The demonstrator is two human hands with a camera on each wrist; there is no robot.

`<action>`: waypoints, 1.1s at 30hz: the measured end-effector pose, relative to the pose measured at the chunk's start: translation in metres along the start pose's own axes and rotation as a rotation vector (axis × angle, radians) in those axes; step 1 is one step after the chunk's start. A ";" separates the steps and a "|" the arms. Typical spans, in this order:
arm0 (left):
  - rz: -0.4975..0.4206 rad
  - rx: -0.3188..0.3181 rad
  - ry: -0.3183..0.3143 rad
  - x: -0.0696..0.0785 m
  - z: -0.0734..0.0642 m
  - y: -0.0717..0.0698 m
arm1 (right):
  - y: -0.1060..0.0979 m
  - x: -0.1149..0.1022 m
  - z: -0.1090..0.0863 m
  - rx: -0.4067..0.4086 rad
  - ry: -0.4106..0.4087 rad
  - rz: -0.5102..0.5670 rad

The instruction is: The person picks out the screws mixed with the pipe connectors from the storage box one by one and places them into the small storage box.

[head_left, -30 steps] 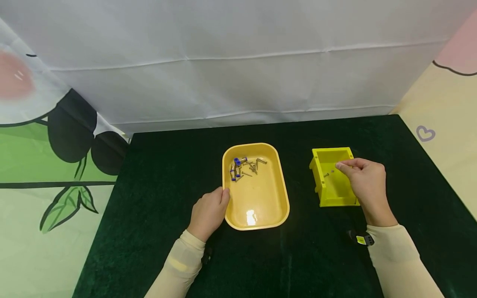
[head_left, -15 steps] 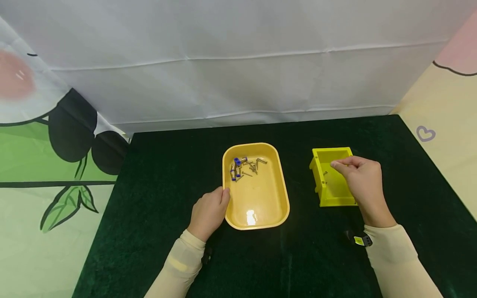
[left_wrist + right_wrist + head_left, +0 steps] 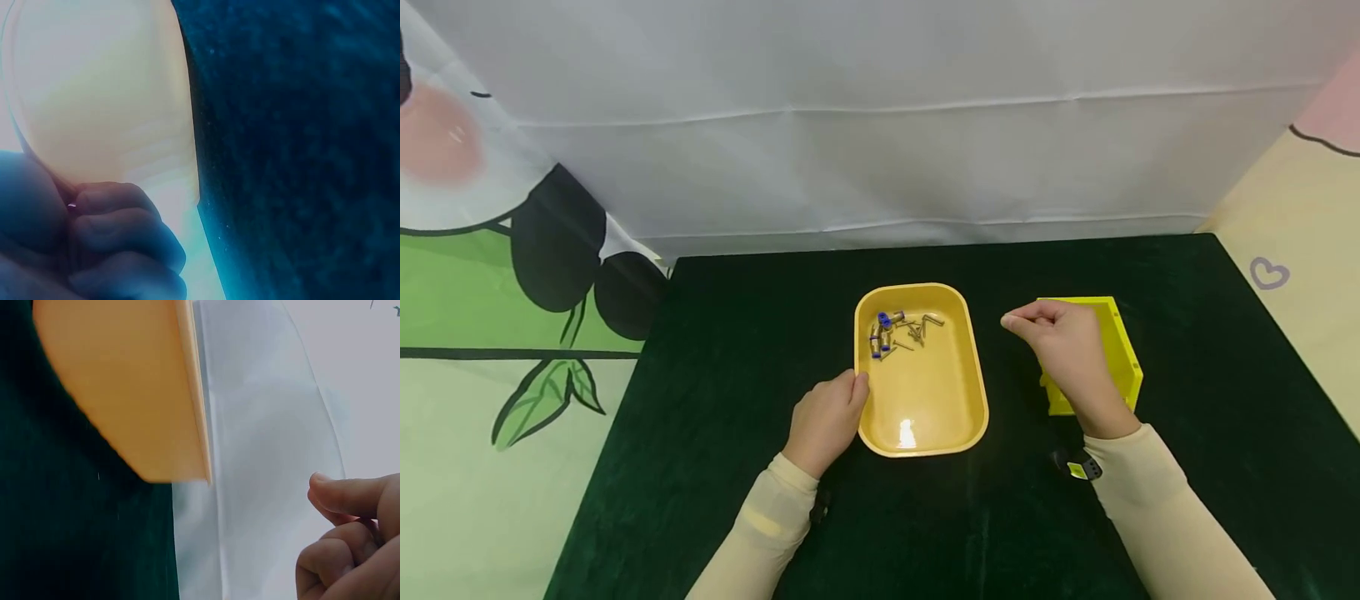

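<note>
Evidently the left hand (image 3: 826, 418) is gripping the yellow tray (image 3: 925, 396), centre frame; at centre right, the right hand (image 3: 1064, 348) is pinching, contents unclear, partly hiding the storage bin (image 3: 1122, 350). Bracing should be keeping screws (image 3: 917, 334) and pneumatic fittings (image 3: 885, 339) still.

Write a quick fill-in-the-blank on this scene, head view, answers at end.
The left hand grips the tray along its ____ side.
The right hand partly hides the yellow bin, which stands to the tray's ____.
Near the screws lie tube fittings with bright ____ ends.
The tablecloth is dark ____.

Missing words: left; right; blue; green.
</note>
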State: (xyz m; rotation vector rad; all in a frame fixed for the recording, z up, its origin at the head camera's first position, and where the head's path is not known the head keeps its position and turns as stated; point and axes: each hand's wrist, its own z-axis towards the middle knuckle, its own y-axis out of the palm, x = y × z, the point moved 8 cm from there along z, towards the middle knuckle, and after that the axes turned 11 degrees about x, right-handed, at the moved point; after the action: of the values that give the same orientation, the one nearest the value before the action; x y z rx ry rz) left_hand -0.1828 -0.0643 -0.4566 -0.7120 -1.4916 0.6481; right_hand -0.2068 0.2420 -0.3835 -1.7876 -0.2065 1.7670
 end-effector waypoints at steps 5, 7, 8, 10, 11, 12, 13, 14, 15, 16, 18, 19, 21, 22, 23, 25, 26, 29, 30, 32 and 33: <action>0.024 -0.002 0.021 0.006 0.005 0.001 | 0.017 -0.006 0.000 -0.022 -0.007 0.010; 0.028 -0.004 0.020 0.007 0.005 0.001 | 0.024 -0.010 0.001 -0.037 -0.021 0.023; 0.028 -0.005 0.019 0.007 0.006 0.001 | 0.028 -0.012 0.002 -0.044 -0.033 0.028; 0.025 -0.008 0.015 0.006 0.006 0.001 | 0.037 -0.015 0.003 -0.065 -0.054 0.042; 0.025 -0.007 0.013 0.006 0.005 0.002 | 0.041 -0.016 0.004 -0.073 -0.064 0.053; 0.025 -0.006 0.011 0.005 0.005 0.002 | 0.045 -0.018 0.005 -0.078 -0.076 0.065; 0.027 -0.004 0.008 0.005 0.005 0.003 | 0.048 -0.020 0.005 -0.084 -0.083 0.079; 0.030 -0.003 0.006 0.004 0.005 0.003 | 0.051 -0.021 0.005 -0.089 -0.084 0.092; 0.032 -0.001 0.004 0.004 0.005 0.004 | 0.055 -0.022 0.005 -0.095 -0.084 0.105; 0.036 0.001 0.002 0.004 0.005 0.004 | 0.059 -0.023 0.005 -0.103 -0.078 0.119; 0.037 0.004 -0.001 0.003 0.005 0.003 | 0.066 -0.026 0.004 -0.121 -0.063 0.146; 0.035 0.004 -0.003 0.003 0.005 0.003 | 0.070 -0.027 0.004 -0.135 -0.052 0.159; 0.030 0.005 -0.006 0.002 0.004 0.003 | 0.077 -0.030 0.005 -0.158 -0.046 0.163; 0.027 0.006 -0.007 0.001 0.004 0.003 | 0.080 -0.032 0.005 -0.172 -0.040 0.162; 0.023 0.005 -0.008 0.001 0.004 0.003 | 0.084 -0.034 0.005 -0.185 -0.039 0.159; 0.017 0.003 -0.012 0.000 0.003 0.003 | 0.090 -0.037 0.005 -0.213 -0.045 0.148; 0.015 0.002 -0.013 0.000 0.003 0.003 | 0.093 -0.039 0.005 -0.225 -0.050 0.138; 0.010 -0.004 -0.015 -0.002 0.002 0.004 | 0.103 -0.043 0.004 -0.260 -0.052 0.135; 0.010 -0.004 -0.015 -0.002 0.002 0.004 | 0.105 -0.044 0.004 -0.270 -0.054 0.141; 0.012 -0.002 -0.015 -0.003 0.002 0.004 | 0.109 -0.046 0.004 -0.281 -0.057 0.149; 0.013 -0.001 -0.016 -0.003 0.002 0.004 | 0.111 -0.047 0.004 -0.287 -0.058 0.154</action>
State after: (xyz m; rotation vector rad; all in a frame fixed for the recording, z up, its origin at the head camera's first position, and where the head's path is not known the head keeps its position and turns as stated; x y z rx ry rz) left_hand -0.1847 -0.0639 -0.4618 -0.7188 -1.5027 0.6643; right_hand -0.2491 0.1302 -0.4000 -1.9985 -0.3713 1.9814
